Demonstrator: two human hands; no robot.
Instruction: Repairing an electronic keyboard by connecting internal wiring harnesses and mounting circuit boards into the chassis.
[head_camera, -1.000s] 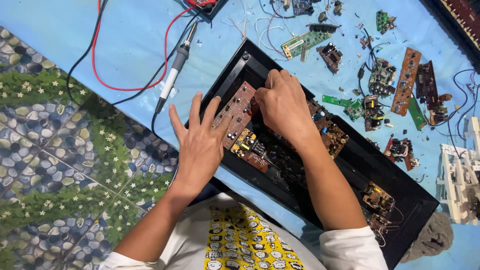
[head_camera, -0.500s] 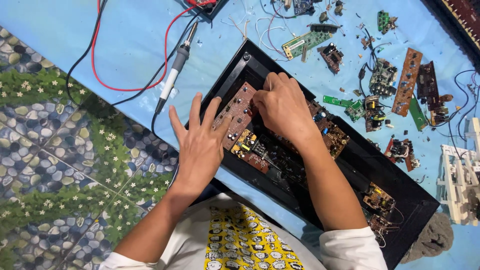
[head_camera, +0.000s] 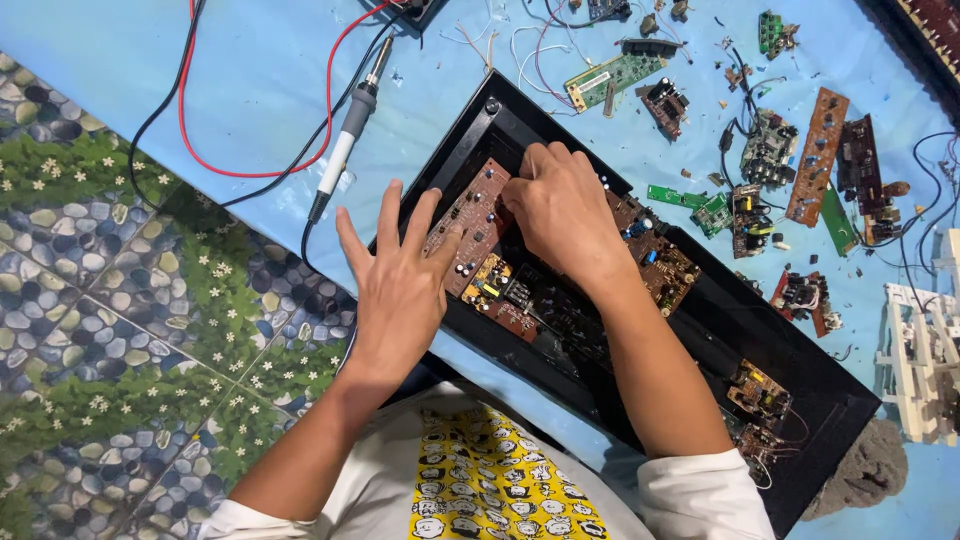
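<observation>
- The left hand (head_camera: 400, 290) lies flat with fingers spread on the near-left edge of the black casing (head_camera: 800, 400), seemingly to steady it.
- The right hand (head_camera: 565, 215) curls over the brown circuit board (head_camera: 470, 215) inside the casing, fingertips bunched at its far edge; what they pinch is hidden.
- A soldering iron (head_camera: 345, 150) rests on the blue sheet (head_camera: 250, 80), far left of the casing, within reach.
- Loose circuit boards (head_camera: 815, 155) lie scattered at far right.
</observation>
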